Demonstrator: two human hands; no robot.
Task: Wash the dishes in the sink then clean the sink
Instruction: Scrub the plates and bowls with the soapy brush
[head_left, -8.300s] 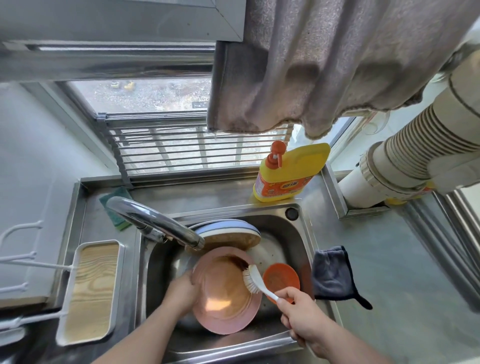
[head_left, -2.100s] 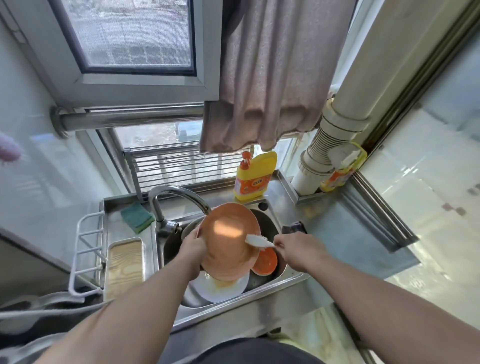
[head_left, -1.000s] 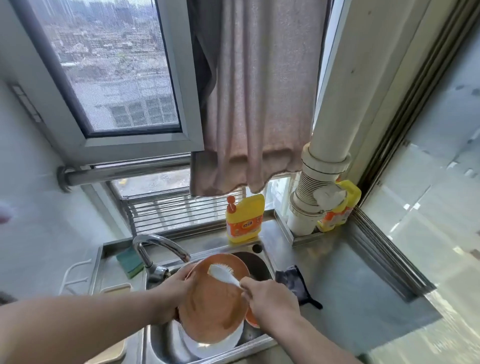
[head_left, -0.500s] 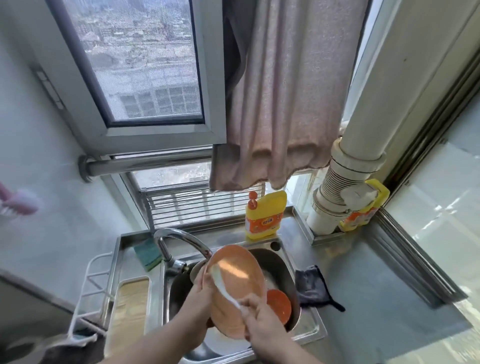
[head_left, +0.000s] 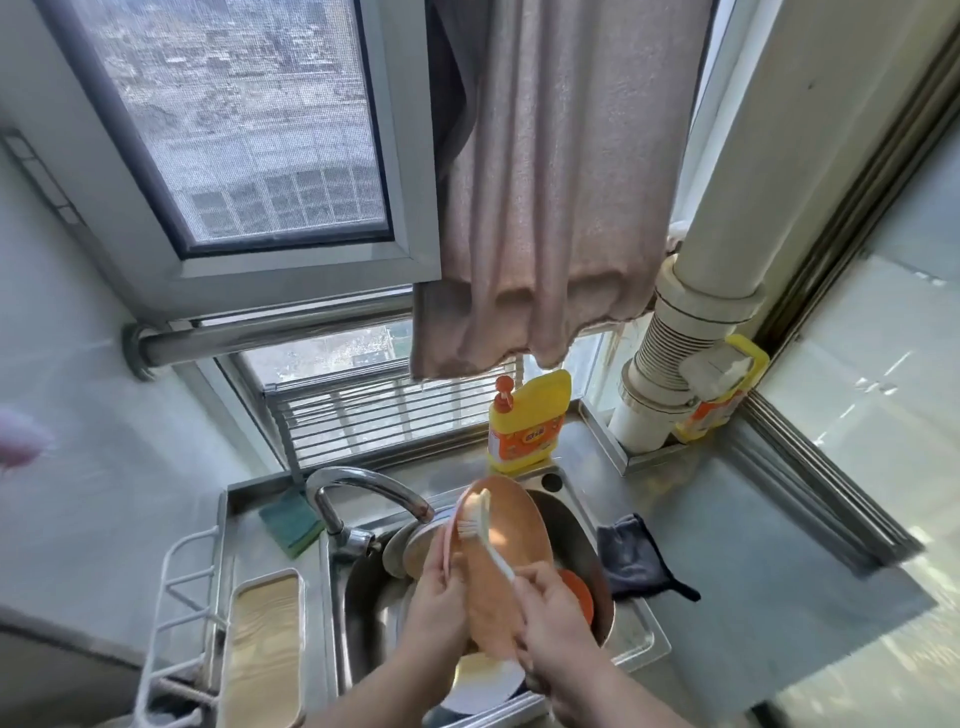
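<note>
Slippage is the risk: left hand (head_left: 439, 605) grips the plate (head_left: 511, 551) by its rim, tilted above the sink (head_left: 631, 642); right hand (head_left: 550, 610), clamped on the brush (head_left: 480, 519), could knock it onto dishes below.

Sink (head_left: 636, 631) sits lower centre of frame, tap (head_left: 363, 488) at its upper-left corner. Sponge (head_left: 288, 522) left of tap; tray (head_left: 265, 649) w/ wire rack (head_left: 176, 613) further lower left. Soap bottle (head_left: 527, 426) behind sink, under curtain (head_left: 550, 182). Cloth (head_left: 631, 558) right of sink. Pipe (head_left: 691, 332) upper right, 2nd bottle (head_left: 719, 400) beside it.
</note>
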